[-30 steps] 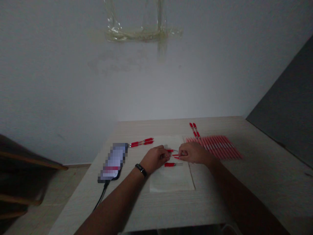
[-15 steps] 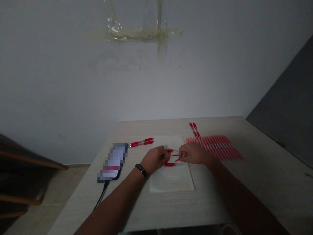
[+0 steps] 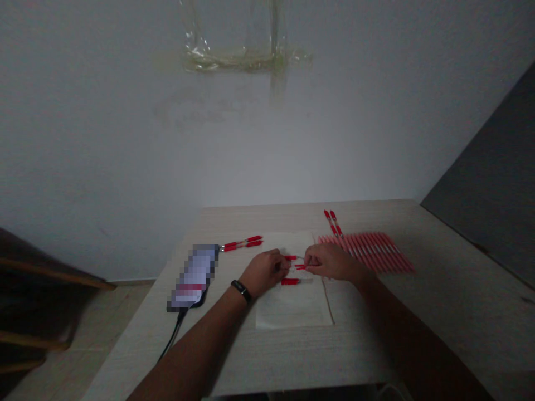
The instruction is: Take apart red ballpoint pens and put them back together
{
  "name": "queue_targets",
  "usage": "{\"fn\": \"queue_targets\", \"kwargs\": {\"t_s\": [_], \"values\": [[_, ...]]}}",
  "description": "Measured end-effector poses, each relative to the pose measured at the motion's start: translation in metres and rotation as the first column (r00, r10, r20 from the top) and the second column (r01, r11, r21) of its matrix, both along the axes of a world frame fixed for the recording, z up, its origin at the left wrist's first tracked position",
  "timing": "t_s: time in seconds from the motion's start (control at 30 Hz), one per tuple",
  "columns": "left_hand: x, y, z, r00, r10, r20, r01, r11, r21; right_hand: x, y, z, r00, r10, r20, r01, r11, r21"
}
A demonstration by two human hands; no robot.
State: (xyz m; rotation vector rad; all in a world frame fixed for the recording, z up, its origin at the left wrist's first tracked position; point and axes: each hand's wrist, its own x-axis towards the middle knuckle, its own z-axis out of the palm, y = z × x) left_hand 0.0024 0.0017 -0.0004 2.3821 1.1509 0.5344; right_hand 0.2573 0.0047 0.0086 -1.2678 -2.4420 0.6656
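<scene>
Over a pale sheet (image 3: 292, 312) on the table, my left hand (image 3: 267, 270) is closed, its fingertips pinched together. What it holds, if anything, is hidden. A short red pen part (image 3: 291, 257) shows just beyond those fingertips. Opposite it, my right hand (image 3: 328, 262) pinches slim red pen pieces (image 3: 300, 267), whose ends point toward my left hand. Another red pen part (image 3: 290, 282) with a clear tip lies on the sheet, just nearer to me than both hands.
Right of the sheet is a row of several red pens (image 3: 376, 250), with two red-and-clear pen pieces (image 3: 333, 223) behind it. Two similar pieces (image 3: 242, 243) lie at the left, beside a phone (image 3: 194, 275) with a cable (image 3: 171, 337). A wall (image 3: 355, 139) rises behind the table.
The slim red pieces in my right hand were spread apart and now lie close together, nearly parallel. My left hand has stayed in place.
</scene>
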Motion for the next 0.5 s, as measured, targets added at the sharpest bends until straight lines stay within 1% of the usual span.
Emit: {"fn": "queue_targets", "kwargs": {"t_s": [0.1, 0.23, 0.5], "values": [[0.0004, -0.0004, 0.0008, 1.0, -0.004, -0.002, 0.004, 1.0, -0.014, -0.0009, -0.001, 0.0021, 1.0, -0.012, 0.007, 0.012, 1.0, -0.011], [0.0011, -0.0006, 0.0018, 0.999, 0.004, 0.035, -0.003, 1.0, -0.016, -0.0015, -0.0014, 0.0028, 1.0, -0.021, 0.003, 0.021, 1.0, -0.022], [0.0028, -0.0013, 0.0037, 0.996, 0.035, 0.083, -0.035, 0.999, 0.005, -0.0018, 0.0, 0.0004, 0.999, -0.006, -0.046, 0.006, 1.0, 0.008]]}}
